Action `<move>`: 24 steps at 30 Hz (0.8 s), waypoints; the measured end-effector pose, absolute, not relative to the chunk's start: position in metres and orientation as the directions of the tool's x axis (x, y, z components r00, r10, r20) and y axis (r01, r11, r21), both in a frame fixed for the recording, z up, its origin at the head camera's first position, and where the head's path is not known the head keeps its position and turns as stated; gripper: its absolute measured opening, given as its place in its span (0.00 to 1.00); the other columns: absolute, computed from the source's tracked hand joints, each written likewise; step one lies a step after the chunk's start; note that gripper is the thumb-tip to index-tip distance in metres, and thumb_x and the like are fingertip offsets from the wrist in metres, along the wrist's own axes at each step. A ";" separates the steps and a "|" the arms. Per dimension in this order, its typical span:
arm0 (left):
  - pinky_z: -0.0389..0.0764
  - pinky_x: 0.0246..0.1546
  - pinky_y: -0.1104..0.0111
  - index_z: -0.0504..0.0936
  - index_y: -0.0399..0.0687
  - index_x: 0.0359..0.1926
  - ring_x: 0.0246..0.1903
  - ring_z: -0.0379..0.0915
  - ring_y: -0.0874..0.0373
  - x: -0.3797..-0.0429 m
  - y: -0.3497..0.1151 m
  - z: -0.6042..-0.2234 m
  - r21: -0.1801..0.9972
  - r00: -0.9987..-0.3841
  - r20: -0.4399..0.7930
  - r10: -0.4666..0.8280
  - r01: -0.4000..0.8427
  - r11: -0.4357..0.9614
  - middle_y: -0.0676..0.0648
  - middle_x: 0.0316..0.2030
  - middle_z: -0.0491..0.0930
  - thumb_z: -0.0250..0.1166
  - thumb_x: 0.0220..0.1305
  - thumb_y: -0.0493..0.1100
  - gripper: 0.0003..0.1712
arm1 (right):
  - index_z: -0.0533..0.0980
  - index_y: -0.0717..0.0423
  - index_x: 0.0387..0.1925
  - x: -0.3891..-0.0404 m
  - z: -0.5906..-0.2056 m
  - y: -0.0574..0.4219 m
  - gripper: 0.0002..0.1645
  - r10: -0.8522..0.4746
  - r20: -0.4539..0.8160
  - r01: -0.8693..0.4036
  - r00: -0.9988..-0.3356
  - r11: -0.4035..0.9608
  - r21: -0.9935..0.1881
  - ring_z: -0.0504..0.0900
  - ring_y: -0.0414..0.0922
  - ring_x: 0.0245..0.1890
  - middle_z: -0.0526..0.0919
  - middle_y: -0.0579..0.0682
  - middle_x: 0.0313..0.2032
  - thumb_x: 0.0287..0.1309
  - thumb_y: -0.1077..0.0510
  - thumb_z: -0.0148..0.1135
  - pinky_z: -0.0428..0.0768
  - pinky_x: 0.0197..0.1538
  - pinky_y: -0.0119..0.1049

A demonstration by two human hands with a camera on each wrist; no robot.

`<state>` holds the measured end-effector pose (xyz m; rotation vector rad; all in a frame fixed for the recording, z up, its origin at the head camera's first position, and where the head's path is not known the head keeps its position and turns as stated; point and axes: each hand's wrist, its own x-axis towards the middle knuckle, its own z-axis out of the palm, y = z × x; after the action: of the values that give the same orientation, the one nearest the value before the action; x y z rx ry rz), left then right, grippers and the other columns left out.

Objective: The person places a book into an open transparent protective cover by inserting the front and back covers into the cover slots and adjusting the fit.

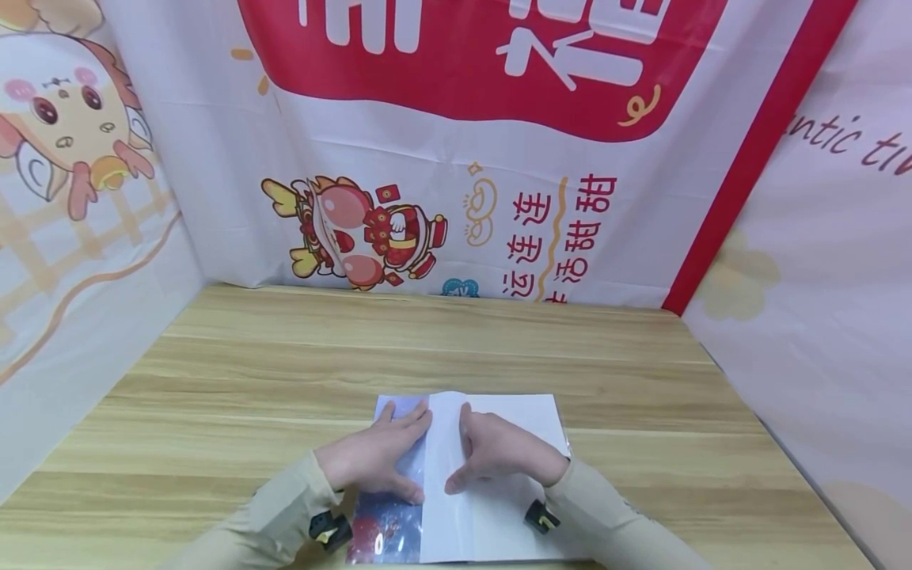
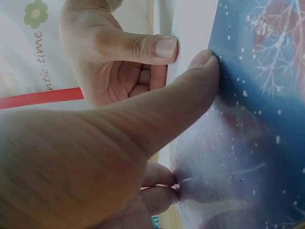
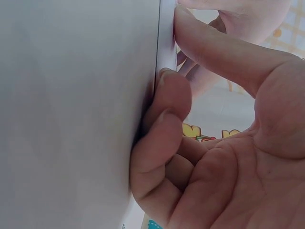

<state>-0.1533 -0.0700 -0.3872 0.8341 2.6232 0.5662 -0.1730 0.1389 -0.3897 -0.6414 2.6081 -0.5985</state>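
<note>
So, beige sleeves (image 1: 256, 518) poke in along the bottom, then an open booklet (image 1: 499, 522) sits bottom centre, snowy blue on its left, white on its right. Left hand (image 1: 381, 455) lies spread on the blue; right hand (image 1: 502, 447) curls its fingers against the white, can't tell if it's pinching anything. Wood-look tabletop (image 1: 285, 380) behind, red-and-white banner (image 1: 456, 142) up top.
</note>
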 end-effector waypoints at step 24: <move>0.43 0.63 0.43 0.51 0.34 0.71 0.65 0.33 0.25 -0.155 -0.069 -0.389 0.462 -0.773 -0.177 0.610 0.482 0.745 0.36 0.71 0.42 0.73 0.42 0.59 0.63 | 0.46 0.75 0.68 -0.172 -0.390 0.141 0.70 -0.496 -0.287 -0.314 -0.820 0.808 -0.498 0.73 0.40 0.16 0.75 0.45 0.18 0.36 0.44 0.77 0.72 0.22 0.31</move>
<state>-0.1550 -0.0690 -0.3892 0.8469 2.6279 0.5698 -0.1722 0.1407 -0.3896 -0.6080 2.5858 -0.6120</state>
